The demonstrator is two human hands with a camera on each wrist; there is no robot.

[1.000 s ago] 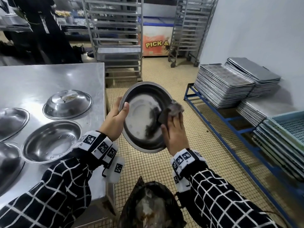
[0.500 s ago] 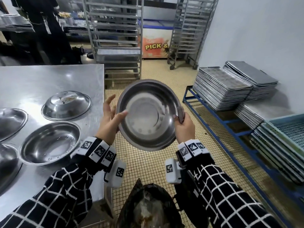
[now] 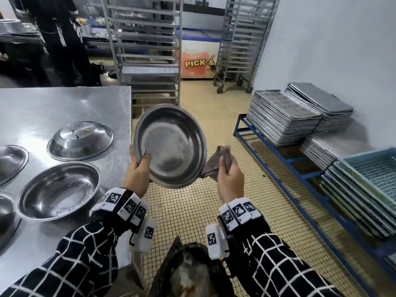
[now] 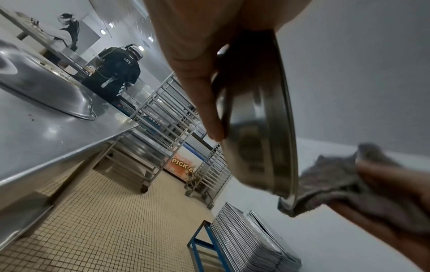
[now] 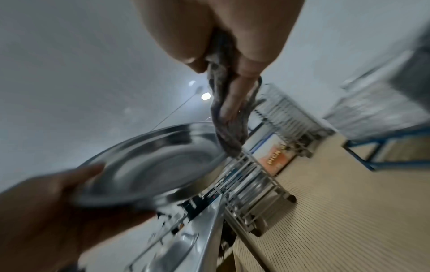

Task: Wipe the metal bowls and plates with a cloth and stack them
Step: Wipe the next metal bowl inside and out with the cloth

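Since half a second ago I note my right hand point(image 3: 231, 179) has let go of the bowl point(image 3: 171, 144) and drawn the cloth point(image 3: 216, 162) off its right rim. Left to right: desk point(image 3: 64, 108), my left hand point(image 3: 137, 173) gripping the bowl's left rim, then cloth pinched just beside the opposite rim. The left wrist view shows cloth touching that rim edge-on; the head view cannot settle it.

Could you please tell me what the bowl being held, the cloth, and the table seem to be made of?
Bowl: apparently stainless steel with a dull brushed finish; grey sheen, soft reflections, thin rolled rim.
Cloth: a soft woven or terry fabric, grey-brown; it folds limply and looks fuzzy in the left wrist view.
Table: likely stainless steel sheet, brushed; it gives broad blurry reflections.
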